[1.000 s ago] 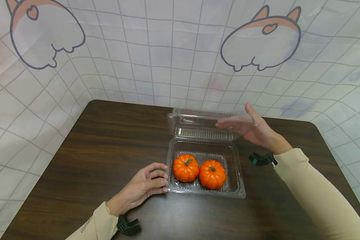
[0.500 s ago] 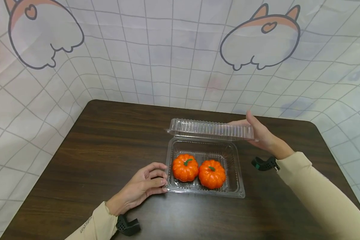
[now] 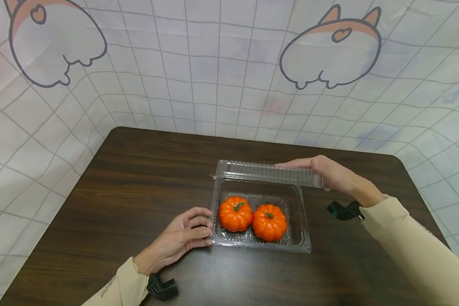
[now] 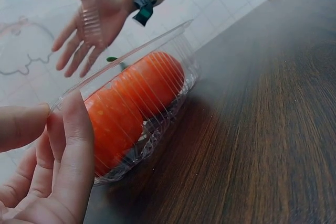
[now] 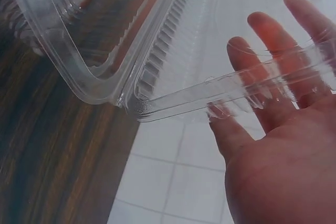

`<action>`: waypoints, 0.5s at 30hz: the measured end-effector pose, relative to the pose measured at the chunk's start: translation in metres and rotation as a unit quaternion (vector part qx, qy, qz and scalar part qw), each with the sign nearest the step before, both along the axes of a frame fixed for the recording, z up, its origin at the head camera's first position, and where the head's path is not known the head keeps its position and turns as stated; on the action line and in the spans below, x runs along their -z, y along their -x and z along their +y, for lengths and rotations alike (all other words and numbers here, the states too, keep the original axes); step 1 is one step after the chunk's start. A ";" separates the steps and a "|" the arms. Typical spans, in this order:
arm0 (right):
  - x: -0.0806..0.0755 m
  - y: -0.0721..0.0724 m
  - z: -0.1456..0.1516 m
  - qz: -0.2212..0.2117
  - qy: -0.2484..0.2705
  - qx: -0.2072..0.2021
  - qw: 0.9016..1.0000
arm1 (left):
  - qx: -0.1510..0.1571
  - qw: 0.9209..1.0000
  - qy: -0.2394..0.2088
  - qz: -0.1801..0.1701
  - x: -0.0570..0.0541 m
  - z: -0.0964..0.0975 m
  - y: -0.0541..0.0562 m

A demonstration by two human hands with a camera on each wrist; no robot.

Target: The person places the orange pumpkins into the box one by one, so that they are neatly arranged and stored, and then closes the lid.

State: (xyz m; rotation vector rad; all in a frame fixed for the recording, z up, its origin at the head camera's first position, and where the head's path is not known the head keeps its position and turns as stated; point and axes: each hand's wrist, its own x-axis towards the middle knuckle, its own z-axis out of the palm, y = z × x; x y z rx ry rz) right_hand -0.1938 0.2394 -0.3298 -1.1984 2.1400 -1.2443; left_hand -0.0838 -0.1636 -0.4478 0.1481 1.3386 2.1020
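Observation:
A clear plastic clamshell container [image 3: 296, 199] sits on the table, two small orange pumpkins with green stems inside its base: a left pumpkin [image 3: 236, 214] and a right pumpkin [image 3: 269, 222]. Its hinged lid [image 3: 267, 172] leans up over the back edge, partly folded forward. My left hand [image 3: 183, 233] pinches the rim at the front-left corner between thumb and fingers [image 4: 76, 129], as the left wrist view shows. Behind the lid, my right hand [image 3: 330, 174] lies against its outer face with straight fingers, seen through the plastic in the right wrist view [image 5: 278, 124].
The dark wood table [image 3: 149, 182] stretches out on both sides of the container. A white grid-patterned curtain [image 3: 229, 76] with cartoon animal drawings hangs close behind the table's back edge. A black band [image 3: 162, 289] is worn on each wrist.
The lid has tipped forward and down from its more upright stance, my right hand moving with it from behind. My left hand has stayed at the corner; the pumpkins have not moved.

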 end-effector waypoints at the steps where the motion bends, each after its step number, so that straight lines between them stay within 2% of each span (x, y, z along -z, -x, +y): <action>1: -0.001 -0.002 0.000 0.010 -0.007 0.002 1.000 | 0.000 1.000 -0.001 -0.001 0.000 0.000 0.000; 6: 0.000 -0.010 0.000 0.067 -0.023 0.002 0.998 | 0.002 1.000 -0.009 -0.002 0.001 0.000 0.000; 11: 0.005 -0.017 -0.002 0.110 -0.017 0.003 0.994 | 0.003 1.000 -0.018 0.001 0.000 0.001 0.001; 15: 0.007 -0.022 -0.004 0.169 -0.043 0.011 0.985 | 0.002 1.000 -0.019 0.000 0.000 0.001 0.001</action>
